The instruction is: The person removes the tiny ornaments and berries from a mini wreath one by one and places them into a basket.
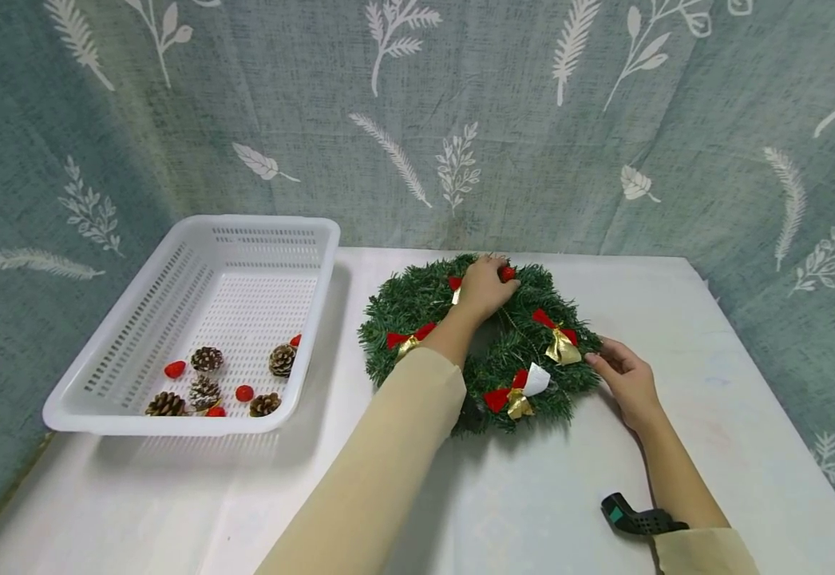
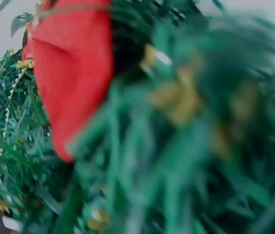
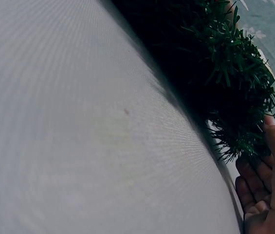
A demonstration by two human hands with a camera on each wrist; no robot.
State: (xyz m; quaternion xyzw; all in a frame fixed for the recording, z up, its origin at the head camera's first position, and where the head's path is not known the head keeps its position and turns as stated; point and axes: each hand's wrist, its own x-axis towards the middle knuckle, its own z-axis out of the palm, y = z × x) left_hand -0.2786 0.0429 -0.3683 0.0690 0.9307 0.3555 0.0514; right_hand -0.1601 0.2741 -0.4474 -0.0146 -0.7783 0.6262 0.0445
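A green Christmas wreath (image 1: 417, 295) lies on the white table, trimmed with red-and-gold bows (image 1: 559, 339). My left hand (image 1: 488, 289) reaches over its far side. A small red berry ornament (image 1: 507, 274) shows between thumb and forefinger there, at the wreath's inner far part. My right hand (image 1: 626, 379) grips the wreath's right edge, thumb on top and fingers curled below, as the right wrist view also shows that hand (image 3: 268, 175). In the left wrist view, red bow cloth (image 2: 74, 73) and blurred green needles fill the picture; the left hand's fingertips cannot be made out.
To the left stands a white perforated plastic basket (image 1: 320, 311). Several pine cones (image 1: 207, 358) and red berry ornaments (image 1: 244, 393) lie in its near part. A green leaf-patterned cloth (image 1: 461, 120) hangs behind the table. A black strap (image 1: 640, 519) circles the right wrist.
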